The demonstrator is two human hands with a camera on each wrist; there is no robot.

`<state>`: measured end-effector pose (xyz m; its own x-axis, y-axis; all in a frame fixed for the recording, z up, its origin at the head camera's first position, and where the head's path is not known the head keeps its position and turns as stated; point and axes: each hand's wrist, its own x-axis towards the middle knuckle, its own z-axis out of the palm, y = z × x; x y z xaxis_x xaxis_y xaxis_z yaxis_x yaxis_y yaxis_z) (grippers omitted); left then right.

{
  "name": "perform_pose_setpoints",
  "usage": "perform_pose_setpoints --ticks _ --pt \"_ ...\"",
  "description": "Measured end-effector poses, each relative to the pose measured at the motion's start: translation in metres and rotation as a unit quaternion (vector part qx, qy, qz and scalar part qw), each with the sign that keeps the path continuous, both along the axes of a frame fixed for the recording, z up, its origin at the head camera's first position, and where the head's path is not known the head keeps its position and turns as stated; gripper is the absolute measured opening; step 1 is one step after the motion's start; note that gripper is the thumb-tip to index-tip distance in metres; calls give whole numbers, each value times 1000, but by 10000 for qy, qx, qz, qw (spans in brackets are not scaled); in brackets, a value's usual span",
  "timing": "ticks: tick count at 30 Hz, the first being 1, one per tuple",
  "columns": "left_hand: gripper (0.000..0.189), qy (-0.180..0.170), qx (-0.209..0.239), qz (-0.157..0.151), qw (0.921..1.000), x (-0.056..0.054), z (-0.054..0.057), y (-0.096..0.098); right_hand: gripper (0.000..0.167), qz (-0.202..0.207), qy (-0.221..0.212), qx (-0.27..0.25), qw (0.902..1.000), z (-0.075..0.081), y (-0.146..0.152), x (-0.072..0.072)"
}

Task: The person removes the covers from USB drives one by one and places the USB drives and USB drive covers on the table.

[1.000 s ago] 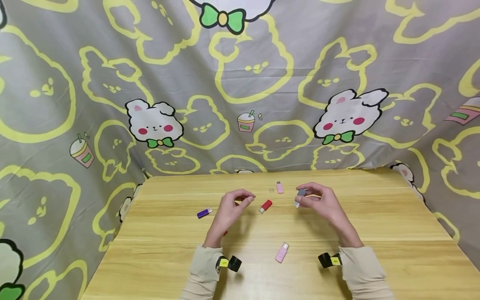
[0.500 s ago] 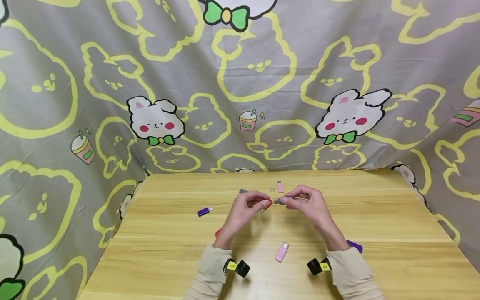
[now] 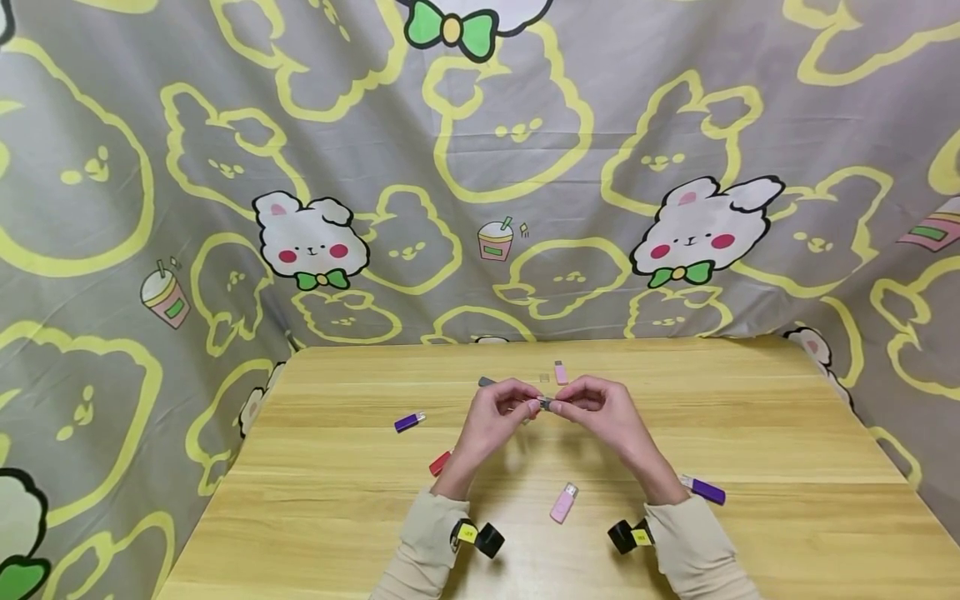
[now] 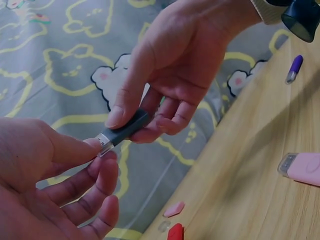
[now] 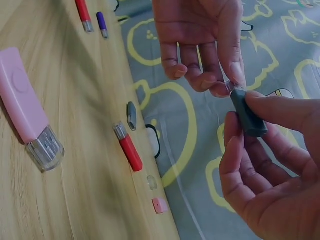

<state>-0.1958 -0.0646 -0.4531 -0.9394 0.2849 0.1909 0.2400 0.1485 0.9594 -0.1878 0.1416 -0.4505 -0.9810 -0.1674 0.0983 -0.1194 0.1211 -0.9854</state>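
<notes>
My two hands meet above the table, holding a dark grey USB flash drive (image 4: 129,126) between them. The right hand (image 3: 600,410) grips its grey body with thumb and fingers. With thumb and forefinger, the left hand (image 3: 497,417) pinches the clear cap (image 4: 105,144) at the drive's plug end. Fingertips partly cover that end, so how far the cap sits over the plug cannot be told. On the table beneath, a red USB flash drive (image 5: 131,152) lies near another grey USB flash drive (image 5: 131,116), both mostly behind the left hand in the head view.
A pink drive (image 3: 564,503) lies in front, purple drives (image 3: 408,422) to the left and right, and a second red drive (image 3: 441,461) by the left wrist. Farther back are another pink drive (image 3: 560,372) and a loose clear cap (image 3: 544,378). A patterned curtain (image 3: 495,167) hangs behind the table.
My right hand has moved left with the grey flash drive, and my left hand has moved right. The hands were apart; now both touch the drive's ends.
</notes>
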Motion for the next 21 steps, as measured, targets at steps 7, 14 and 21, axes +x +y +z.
perform_pose_setpoints --ticks 7,14,21 --pt "10 113 -162 -36 9998 1 1 0 17 130 293 543 9980 1 -1 1" --pt "10 106 -279 48 9995 1 1 -1 15 296 511 1062 9926 1 -2 2" --pt "6 151 -560 157 9982 2 2 -1 12 357 552 1207 9905 1 -1 2"
